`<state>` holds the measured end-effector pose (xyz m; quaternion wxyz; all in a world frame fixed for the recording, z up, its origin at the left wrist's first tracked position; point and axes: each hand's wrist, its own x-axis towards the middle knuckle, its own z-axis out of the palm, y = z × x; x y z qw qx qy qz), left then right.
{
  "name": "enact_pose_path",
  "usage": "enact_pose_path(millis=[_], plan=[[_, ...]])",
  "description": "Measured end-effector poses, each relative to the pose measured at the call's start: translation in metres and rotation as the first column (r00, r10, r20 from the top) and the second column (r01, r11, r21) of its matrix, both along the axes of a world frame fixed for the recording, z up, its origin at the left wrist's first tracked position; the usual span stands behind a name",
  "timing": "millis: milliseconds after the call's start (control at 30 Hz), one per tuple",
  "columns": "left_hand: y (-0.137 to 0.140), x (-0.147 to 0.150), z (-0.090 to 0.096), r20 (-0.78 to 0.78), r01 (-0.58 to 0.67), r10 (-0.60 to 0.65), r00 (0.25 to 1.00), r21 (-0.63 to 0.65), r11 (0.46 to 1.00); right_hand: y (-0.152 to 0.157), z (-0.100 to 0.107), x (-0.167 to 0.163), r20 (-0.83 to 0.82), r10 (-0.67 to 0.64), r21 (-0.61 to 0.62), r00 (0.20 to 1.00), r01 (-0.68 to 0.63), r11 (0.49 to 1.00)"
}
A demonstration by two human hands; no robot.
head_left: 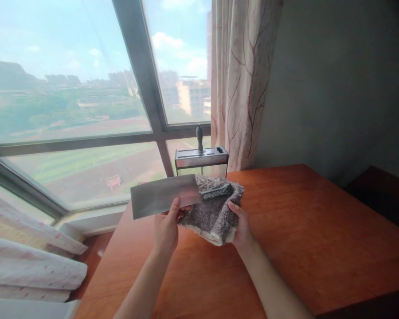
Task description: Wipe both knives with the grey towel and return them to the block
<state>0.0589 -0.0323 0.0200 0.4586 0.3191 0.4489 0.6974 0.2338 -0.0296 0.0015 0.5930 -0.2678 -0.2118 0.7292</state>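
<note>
Head view — I have the left hand [166, 228] pinching the cleaver [164, 195] at its blade's lower edge, thumb on the near face. The right hand [243, 228] clutches the fluffy gray cloth [213, 219] by its right side. The cleaver's dark handle [217, 191] lies against that cloth, above the wooden table [302, 230] — a metal frame [202, 158] stands beyond.

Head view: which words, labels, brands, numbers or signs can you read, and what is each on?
None can be read.
Cleaver: no marking visible on the blade face.
Towel: no label visible.
Knife block: any lettering is too small to make out.
Buildings outside: too blurred to tell.
</note>
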Motion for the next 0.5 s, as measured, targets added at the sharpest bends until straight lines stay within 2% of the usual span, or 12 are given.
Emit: enact_pose_path(millis=[200, 500], plan=[[-0.007, 0.014, -0.007, -0.058, 0.096, -0.095, 0.994, 0.009, 0.995, 0.001, 0.003, 0.000, -0.012, -0.074, 0.035, 0.997, 0.074, 0.997], [-0.005, 0.013, -0.013, -0.104, 0.053, -0.048, 0.993, 0.043, 0.998, 0.002, 0.010, -0.005, -0.005, -0.040, 0.079, 0.999, 0.040, 0.996]])
